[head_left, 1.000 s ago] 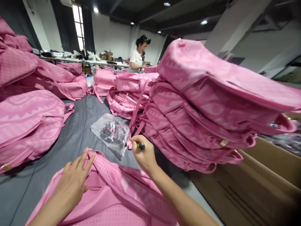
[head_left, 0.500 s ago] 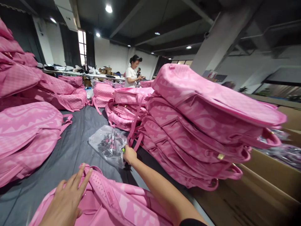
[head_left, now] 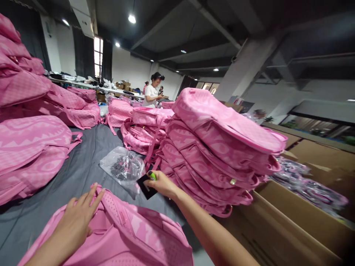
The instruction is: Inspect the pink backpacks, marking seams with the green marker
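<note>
A pink backpack (head_left: 130,236) lies in front of me on the dark grey table (head_left: 85,162). My left hand (head_left: 76,220) rests flat on its top, fingers stretched out. My right hand (head_left: 162,183) is closed on a small black card (head_left: 145,183) together with a green-tipped tool (head_left: 151,175). It hovers just right of a clear plastic bag (head_left: 122,168) holding several small dark parts. Right beside this hand begins a tall stack of pink backpacks (head_left: 219,147).
More pink backpacks (head_left: 30,147) are piled at the left and at the back (head_left: 122,107). Open cardboard boxes (head_left: 299,218) with bagged items stand at the right. A person in a white shirt (head_left: 152,92) stands at a far table.
My right hand reached to the plastic bag and drew back a little, now holding a black card with the green-tipped tool. The view has lifted and swung right. My left hand stays on the backpack.
</note>
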Available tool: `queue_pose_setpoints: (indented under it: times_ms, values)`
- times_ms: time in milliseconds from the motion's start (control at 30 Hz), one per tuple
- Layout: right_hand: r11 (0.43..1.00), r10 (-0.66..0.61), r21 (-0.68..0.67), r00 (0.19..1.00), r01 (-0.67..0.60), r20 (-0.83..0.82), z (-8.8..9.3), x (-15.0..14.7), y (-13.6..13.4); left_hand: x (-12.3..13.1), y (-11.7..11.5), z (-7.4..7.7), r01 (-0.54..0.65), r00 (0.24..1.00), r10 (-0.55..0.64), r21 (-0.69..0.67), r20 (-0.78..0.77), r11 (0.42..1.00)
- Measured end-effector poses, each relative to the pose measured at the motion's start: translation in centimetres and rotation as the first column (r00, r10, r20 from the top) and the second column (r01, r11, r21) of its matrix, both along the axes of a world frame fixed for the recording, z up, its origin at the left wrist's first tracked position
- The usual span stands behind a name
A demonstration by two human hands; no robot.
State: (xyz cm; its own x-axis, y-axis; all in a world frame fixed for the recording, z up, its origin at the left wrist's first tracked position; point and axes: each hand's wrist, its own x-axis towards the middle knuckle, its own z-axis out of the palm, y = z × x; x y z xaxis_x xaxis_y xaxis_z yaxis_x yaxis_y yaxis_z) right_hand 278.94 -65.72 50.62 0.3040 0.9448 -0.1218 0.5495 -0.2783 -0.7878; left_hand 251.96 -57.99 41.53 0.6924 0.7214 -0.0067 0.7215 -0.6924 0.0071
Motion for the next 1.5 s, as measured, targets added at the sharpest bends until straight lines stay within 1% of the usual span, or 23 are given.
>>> queue_pose_setpoints:
  times_ms: [133,267,367,467,567,633,700,733,767,800,833,867,900,933,1067,1133,1200,1267,1300,1333,1400,1433,1500]
  values:
    - [0.966,0.259,0.053,0.949,-0.253,-0.183,0.7,-5.8,-0.4,-1.2,0.0,1.5,0.056,0.990,-0.052,-0.029,0.128,0.998]
    - [0.942,0.336,0.125,0.904,-0.313,-0.266,0.5,-8.9,-0.1,-4.4,-1.8,2.7,0.106,0.903,-0.062,-0.079,0.426,0.991]
    - [0.937,0.332,0.192,0.914,-0.291,-0.232,0.0,-10.2,0.2,-6.7,-4.8,1.7,0.067,0.831,-0.059,0.006,0.553,0.998]
    - [0.899,0.384,0.232,0.923,-0.371,-0.008,-0.7,-11.7,0.4,-8.3,-7.3,-0.8,-0.064,0.824,-0.003,0.098,0.567,0.993]
    - [0.827,0.463,0.235,0.856,-0.511,0.229,-1.1,-13.3,0.3,-9.6,-8.3,-2.4,-0.076,0.784,0.010,0.080,0.620,0.994]
    - [0.733,0.509,0.318,0.795,-0.601,0.330,-1.1,-14.3,-0.2,-10.3,-8.5,-2.1,-0.089,0.676,0.072,-0.016,0.733,0.996]
    - [0.604,0.536,0.420,0.735,-0.678,0.415,-0.9,-15.2,-1.1,-10.7,-8.7,-0.9,-0.108,0.519,0.242,-0.218,0.820,0.970]
    - [0.545,0.551,0.451,0.707,-0.707,0.443,-0.8,-15.5,-1.7,-10.7,-8.8,-0.2,-0.069,0.444,0.348,-0.355,0.826,0.932]
    - [0.503,0.565,0.469,0.686,-0.726,0.457,-0.6,-15.9,-2.3,-10.5,-8.9,0.5,0.025,0.385,0.455,-0.502,0.803,0.865]
    - [0.479,0.581,0.475,0.672,-0.738,0.459,-0.5,-16.1,-2.9,-10.2,-9.1,1.1,0.173,0.347,0.551,-0.629,0.759,0.758]
    - [0.461,0.606,0.469,0.653,-0.753,0.453,-0.4,-16.3,-3.4,-9.8,-9.2,1.5,0.340,0.326,0.629,-0.709,0.705,0.619]
    - [0.450,0.635,0.452,0.632,-0.770,0.445,-0.4,-16.3,-3.8,-9.3,-9.3,1.7,0.474,0.315,0.686,-0.735,0.656,0.485]
    - [0.456,0.648,0.443,0.629,-0.772,0.430,-0.5,-16.3,-4.1,-8.9,-9.4,1.8,0.543,0.296,0.728,-0.736,0.618,0.405]
    - [0.490,0.636,0.445,0.657,-0.750,0.406,-0.6,-16.2,-4.3,-8.5,-9.5,1.8,0.548,0.271,0.758,-0.742,0.594,0.386]
    - [0.718,0.513,0.425,0.832,-0.551,0.212,-1.0,-15.7,-4.4,-7.6,-10.1,1.2,0.329,0.212,0.761,-0.778,0.613,0.535]
    - [0.740,0.556,0.342,0.813,-0.580,0.174,-1.1,-15.6,-4.2,-7.7,-10.5,0.9,0.312,0.259,0.700,-0.743,0.666,0.592]
    - [0.720,0.596,0.285,0.774,-0.633,0.213,-1.1,-15.3,-3.8,-8.1,-10.6,0.6,0.255,0.323,0.582,-0.661,0.746,0.705]
    - [0.732,0.535,0.293,0.785,-0.615,0.312,-1.2,-14.6,-3.0,-9.1,-10.5,0.1,0.081,0.353,0.429,-0.484,0.832,0.871]
    - [0.750,0.479,0.300,0.797,-0.589,0.368,-1.3,-14.1,-2.5,-9.7,-10.2,-0.3,-0.046,0.363,0.361,-0.370,0.859,0.928]
    - [0.777,0.429,0.281,0.801,-0.563,0.417,-1.5,-13.8,-2.0,-10.4,-10.0,-0.8,-0.180,0.377,0.322,-0.272,0.868,0.945]
    - [0.832,0.417,0.130,0.763,-0.539,0.495,-2.2,-13.5,-0.9,-11.7,-9.4,-2.0,-0.366,0.453,0.353,-0.190,0.818,0.911]
    - [0.839,0.463,0.007,0.720,-0.544,0.517,-2.6,-13.7,-0.3,-12.2,-9.2,-2.6,-0.399,0.511,0.402,-0.204,0.760,0.894]
    - [0.788,0.594,-0.228,0.610,-0.572,0.524,-3.5,-14.5,0.8,-12.7,-8.9,-3.8,-0.402,0.621,0.469,-0.259,0.627,0.878]
